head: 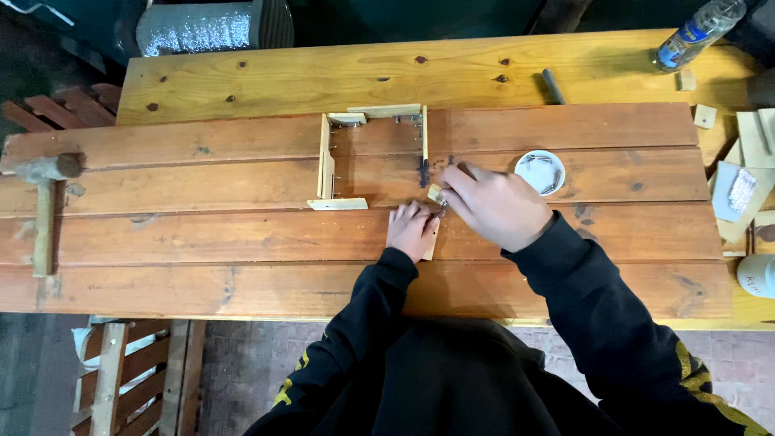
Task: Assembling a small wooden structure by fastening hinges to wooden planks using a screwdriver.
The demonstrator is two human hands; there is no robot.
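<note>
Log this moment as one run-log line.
left hand: pressing wood strip | right hand: pinching small nail | nail dish nearby | hammer untouched

A frame of thin slats lay on the planked bench, behind the left hand, with the right hand just to its right, and both hands met over a small block at the frame's near right corner. A dish of nails sat just right of the right hand, a hammer lay at the far left end, and a bottle lay at the far right corner behind.
</note>
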